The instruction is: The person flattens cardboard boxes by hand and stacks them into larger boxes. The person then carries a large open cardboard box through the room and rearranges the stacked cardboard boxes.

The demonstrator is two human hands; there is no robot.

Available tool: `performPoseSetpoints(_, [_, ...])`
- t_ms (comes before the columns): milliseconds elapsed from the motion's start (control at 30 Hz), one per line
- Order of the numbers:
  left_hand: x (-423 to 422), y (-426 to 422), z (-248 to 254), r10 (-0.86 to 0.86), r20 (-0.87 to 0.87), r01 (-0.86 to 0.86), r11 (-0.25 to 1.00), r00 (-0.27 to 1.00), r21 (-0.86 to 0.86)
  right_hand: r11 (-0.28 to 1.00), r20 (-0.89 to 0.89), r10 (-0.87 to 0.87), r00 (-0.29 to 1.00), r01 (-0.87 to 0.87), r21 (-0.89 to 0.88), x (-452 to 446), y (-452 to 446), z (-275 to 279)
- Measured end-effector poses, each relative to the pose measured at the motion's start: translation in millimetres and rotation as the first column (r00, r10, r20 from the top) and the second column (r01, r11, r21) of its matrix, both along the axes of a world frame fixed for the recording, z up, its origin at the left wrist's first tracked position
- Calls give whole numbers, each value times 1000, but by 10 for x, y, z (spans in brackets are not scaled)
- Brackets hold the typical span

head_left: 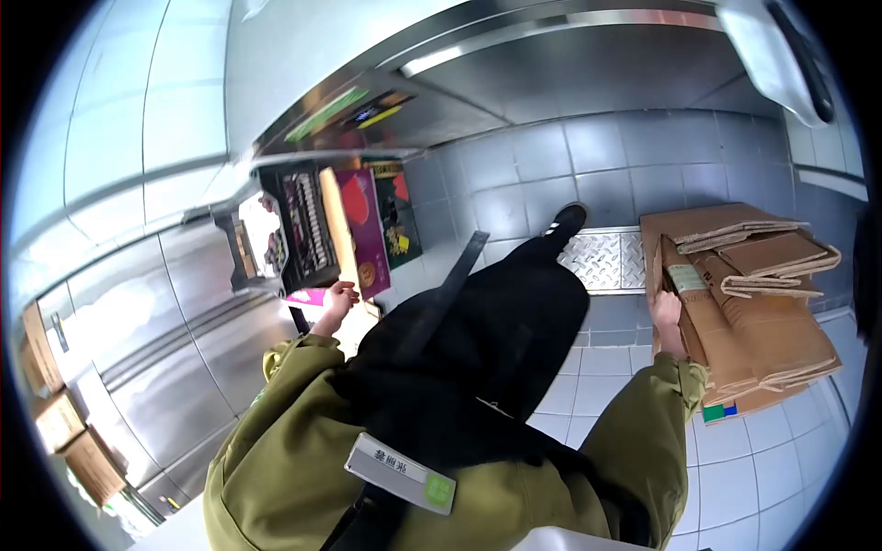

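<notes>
My right hand (668,312) is closed on the near edge of a stack of flattened cardboard boxes (749,340), which hangs or stands at my right side above the floor. Several brown sheets are folded together in it, their edges uneven. Loosely curled, with fingers slightly apart, my left hand (341,301) is beside a pink carton edge (308,297). I see nothing held in it. Just beyond that hand are a purple box (363,225) and a black crate (303,220) of small packed items.
A metal counter (588,69) runs along the far side. Steel cabinet doors (165,312) are on the left. A diamond-patterned metal plate (602,260) is set into the tiled floor (735,468). A dark-handled white object (781,60) shows at top right.
</notes>
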State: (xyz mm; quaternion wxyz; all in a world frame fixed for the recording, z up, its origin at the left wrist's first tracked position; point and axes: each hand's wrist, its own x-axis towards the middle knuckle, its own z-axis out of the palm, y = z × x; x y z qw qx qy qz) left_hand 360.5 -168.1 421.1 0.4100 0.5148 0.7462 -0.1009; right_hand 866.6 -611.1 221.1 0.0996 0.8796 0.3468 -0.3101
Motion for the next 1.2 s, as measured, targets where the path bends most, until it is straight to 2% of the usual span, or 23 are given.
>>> performPoseSetpoints(67, [-434, -18, 86, 0, 2, 0, 1000, 1000, -10, 998, 8, 41, 999, -41, -52, -486, 131, 78])
performPoseSetpoints(133, [-893, 49, 12, 40, 8, -39, 993, 999, -109, 996, 9, 38, 999, -37, -84, -774, 393, 139])
performPoseSetpoints(233, [-1365, 212, 76, -161, -16, 152, 956, 987, -252, 997, -50, 56, 997, -59, -43, -1511, 542, 109])
performPoseSetpoints(333, [-1766, 518, 24, -161, -36, 141, 934, 986, -327, 992, -114, 46, 992, -58, -111, -2239, 813, -31])
performPoseSetpoints(367, [-1831, 491, 84, -85, -14, 74, 928, 996, -364, 990, -112, 95, 989, -105, -93, -2360, 805, -3])
performPoseSetpoints(400, [-1951, 544, 109, -48, -49, 28, 931, 998, -363, 986, -80, 156, 984, -160, -43, -2601, 867, -68])
performPoseSetpoints(467, [-2652, 545, -71, 59, 80, -37, 965, 995, -259, 981, -126, 188, 974, -192, -19, -3021, 995, -205])
performPoseSetpoints(533, [-2847, 489, 182, 116, 19, -111, 978, 993, -179, 974, -171, 187, 967, -205, -98, -3470, 1060, -93])
performPoseSetpoints(600, [-3152, 359, 340, 231, -17, -230, 955, 973, -186, 967, -213, 198, 957, -227, -117, -3775, 1334, -60])
performPoseSetpoints(633, [-3156, 250, 548, 268, -8, -264, 944, 963, -200, 964, -231, 217, 949, -245, -103, -3792, 1449, 221])
performPoseSetpoints(700, [-3226, 214, 713, 292, 7, -281, 928, 957, -243, 968, -263, 218, 940, -242, -60, -4116, 1587, 383])
performPoseSetpoints(767, [-3425, 287, 688, 168, 67, -139, 938, 983, -316, 968, -220, 242, 945, -250, -11, -4557, 1684, 330])
performPoseSetpoints(833, [-3669, 453, 680, 25, 109, 11, 948, 994, -318, 965, -224, 239, 945, -257, -56, -4901, 1850, 246])
performPoseSetpoints(933, [-4154, 752, 506, 8, 141, 33, 957, 990, -290, 966, -205, 186, 961, -217, -143, -5139, 1938, 107])
performPoseSetpoints(1000, [-4565, 941, 420, -79, 131, 115, 949, 988, -292, 961, -162, 217, 963, -240, -138, -5170, 1952, 232])
performPoseSetpoints(1100, [-5332, 1353, 164, -113, 140, 152, 940, 984, -306, 964, -81, 201, 976, -212, -161, -5358, 2017, 166])
performPoseSetpoints(1133, [-5537, 1557, 153, -74, 137, 106, 963, 988, -247, 963, -86, 203, 975, -215, -163, -5479, 2016, 100])
performPoseSetpoints(1200, [-5888, 1677, 191, 30, 133, -5, 983, 991, -184, 962, 35, 237, 971, -230, -146, -5724, 2121, 134])
